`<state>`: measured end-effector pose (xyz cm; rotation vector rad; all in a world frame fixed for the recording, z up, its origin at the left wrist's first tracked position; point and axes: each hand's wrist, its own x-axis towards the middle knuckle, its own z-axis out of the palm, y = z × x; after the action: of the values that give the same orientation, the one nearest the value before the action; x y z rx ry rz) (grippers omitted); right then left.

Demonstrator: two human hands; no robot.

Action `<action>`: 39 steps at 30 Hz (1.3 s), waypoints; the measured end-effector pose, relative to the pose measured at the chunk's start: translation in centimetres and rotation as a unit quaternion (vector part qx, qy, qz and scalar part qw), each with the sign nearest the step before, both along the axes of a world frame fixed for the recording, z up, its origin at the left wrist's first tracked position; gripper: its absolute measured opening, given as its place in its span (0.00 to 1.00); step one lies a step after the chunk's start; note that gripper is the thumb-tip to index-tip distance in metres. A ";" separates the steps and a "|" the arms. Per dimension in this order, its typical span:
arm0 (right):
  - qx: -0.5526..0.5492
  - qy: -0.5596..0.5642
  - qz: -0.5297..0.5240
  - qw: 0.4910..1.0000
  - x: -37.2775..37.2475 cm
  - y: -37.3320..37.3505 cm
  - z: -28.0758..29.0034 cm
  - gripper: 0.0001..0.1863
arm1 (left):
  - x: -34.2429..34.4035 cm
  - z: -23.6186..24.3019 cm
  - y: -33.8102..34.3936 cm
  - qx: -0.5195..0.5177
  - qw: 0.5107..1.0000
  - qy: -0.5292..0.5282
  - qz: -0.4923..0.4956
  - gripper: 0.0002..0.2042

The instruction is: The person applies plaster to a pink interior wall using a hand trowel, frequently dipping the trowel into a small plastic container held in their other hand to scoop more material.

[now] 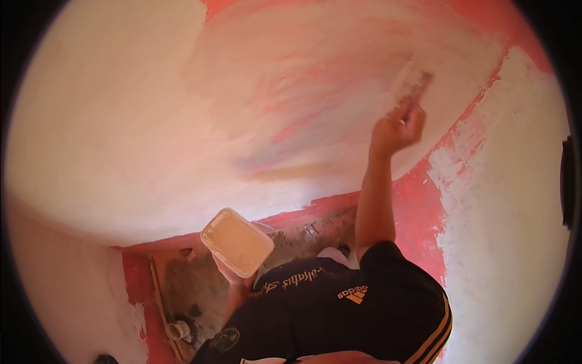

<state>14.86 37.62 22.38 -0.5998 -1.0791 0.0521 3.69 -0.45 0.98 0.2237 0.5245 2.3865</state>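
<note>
Low at the centre left, my left hand (235, 274) holds a rectangular plastic tub (209, 229) from beneath and its near side, its fingers mostly hidden. Pale peach paint (239, 241) fills much of the tub. My right hand (397, 128) is raised on an outstretched arm, its fingers closed round what looks like a paintbrush (419, 87), smeared by motion. The brush is at the wall (291, 91) in front of me; whether it touches cannot be made out. Pale paint covers much of this wall, with red streaks and a greyish patch showing through.
To the right, a side wall (503, 182) has patchy white over red. A red band (418, 209) runs along the corner. Below lies a stained floor (218, 291), with a pole (159, 294) and a whitish round container (178, 330) at its left. Something dark (568, 182) stands at the right edge.
</note>
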 end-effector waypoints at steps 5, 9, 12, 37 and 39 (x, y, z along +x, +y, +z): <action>0.173 -0.107 0.161 0.966 -12.6 -10.1 -3.4 0.06 | -0.5 2.1 -1.9 0.005 0.998 -0.055 0.023 0.25; 0.216 -0.211 0.298 0.906 -16.4 -17.3 -5.8 0.22 | -1.2 1.2 -1.2 0.016 0.998 -0.050 0.045 0.25; 0.209 -0.192 0.326 0.902 -12.4 -13.9 -5.9 0.15 | -2.2 -0.1 1.3 0.046 0.997 -0.063 0.025 0.26; -0.081 -0.066 -0.223 0.969 50.0 56.2 0.1 0.10 | 33.7 6.3 50.0 -0.073 0.982 0.142 -0.099 0.24; -0.040 -0.098 -0.232 0.967 51.5 61.1 1.1 0.12 | 35.5 4.6 52.4 -0.098 0.980 0.163 -0.064 0.25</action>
<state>66.32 98.70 23.50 -0.9327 -1.1065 -0.3806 39.22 51.95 5.55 0.5491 0.8665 2.1657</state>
